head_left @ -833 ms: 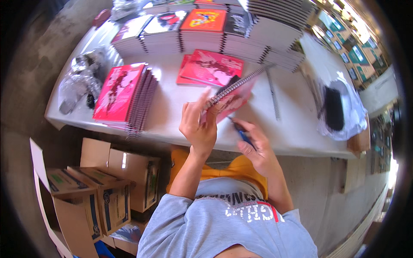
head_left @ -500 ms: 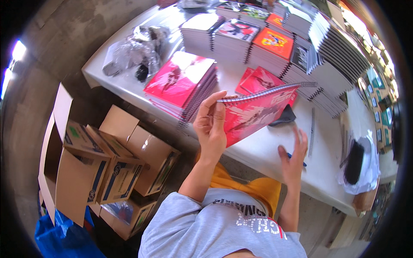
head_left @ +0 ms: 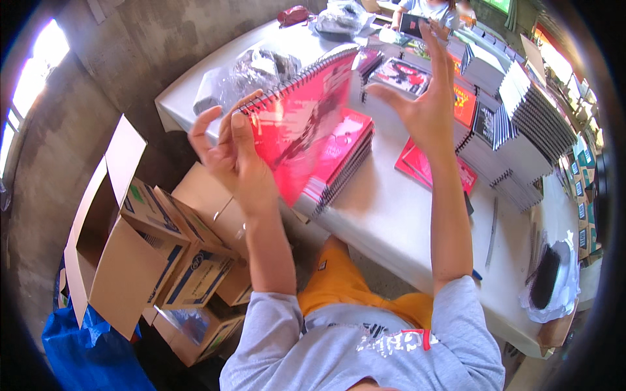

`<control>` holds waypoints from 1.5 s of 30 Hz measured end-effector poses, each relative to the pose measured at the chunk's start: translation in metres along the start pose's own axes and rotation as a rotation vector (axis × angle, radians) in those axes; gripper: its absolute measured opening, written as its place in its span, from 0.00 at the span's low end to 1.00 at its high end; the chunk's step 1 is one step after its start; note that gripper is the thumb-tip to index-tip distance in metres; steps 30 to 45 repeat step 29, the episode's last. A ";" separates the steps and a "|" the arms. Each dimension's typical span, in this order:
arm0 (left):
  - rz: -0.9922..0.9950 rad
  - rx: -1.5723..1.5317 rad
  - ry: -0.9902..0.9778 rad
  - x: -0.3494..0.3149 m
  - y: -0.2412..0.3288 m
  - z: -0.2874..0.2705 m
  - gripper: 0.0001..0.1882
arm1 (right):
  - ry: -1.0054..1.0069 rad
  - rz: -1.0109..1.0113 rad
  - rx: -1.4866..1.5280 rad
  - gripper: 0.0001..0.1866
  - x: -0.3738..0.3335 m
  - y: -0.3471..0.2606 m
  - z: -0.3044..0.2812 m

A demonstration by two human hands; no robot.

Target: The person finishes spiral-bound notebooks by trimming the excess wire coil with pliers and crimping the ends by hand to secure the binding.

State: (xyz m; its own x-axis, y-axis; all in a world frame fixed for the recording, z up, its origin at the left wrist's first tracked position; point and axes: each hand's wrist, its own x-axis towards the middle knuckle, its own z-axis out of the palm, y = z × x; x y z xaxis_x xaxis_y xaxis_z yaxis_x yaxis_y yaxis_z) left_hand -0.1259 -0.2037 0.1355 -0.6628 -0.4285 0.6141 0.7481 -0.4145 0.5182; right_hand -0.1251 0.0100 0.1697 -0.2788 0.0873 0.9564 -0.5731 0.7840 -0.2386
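Note:
My left hand (head_left: 240, 159) pinches a red spiral-bound notebook (head_left: 297, 127) by the corner of its coil, thumb on the cover. The notebook hangs tilted in the air beyond the table's front edge, partly covering a stack of red notebooks (head_left: 344, 146). Raised above the table (head_left: 398, 228), my right hand (head_left: 427, 114) is empty, its thumb spread from the fingers. Beneath the right forearm, a few red notebooks (head_left: 450, 176) lie on the tabletop, partly hidden by the arm.
Tall notebook stacks (head_left: 521, 150) fill the table's right and far side. Crumpled clear plastic (head_left: 261, 68) lies at the far left. Open cardboard boxes (head_left: 134, 254) and a blue bag (head_left: 91, 355) stand at my left. Beyond the table is another person (head_left: 430, 10).
My left hand has carried the red notebook leftward, beside the red stack. My right hand has risen from near the tabletop to above the notebooks. The head view has shifted.

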 end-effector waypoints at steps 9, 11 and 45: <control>1.033 0.860 -0.471 0.090 0.046 0.015 0.18 | -0.404 0.117 0.577 0.29 0.057 -0.032 0.055; 0.624 0.642 -0.221 0.093 0.028 -0.013 0.19 | -0.277 0.589 0.804 0.27 0.035 -0.006 0.067; -0.459 0.582 -0.012 -0.024 -0.140 -0.104 0.13 | -0.935 0.763 -0.137 0.42 -0.088 0.093 0.053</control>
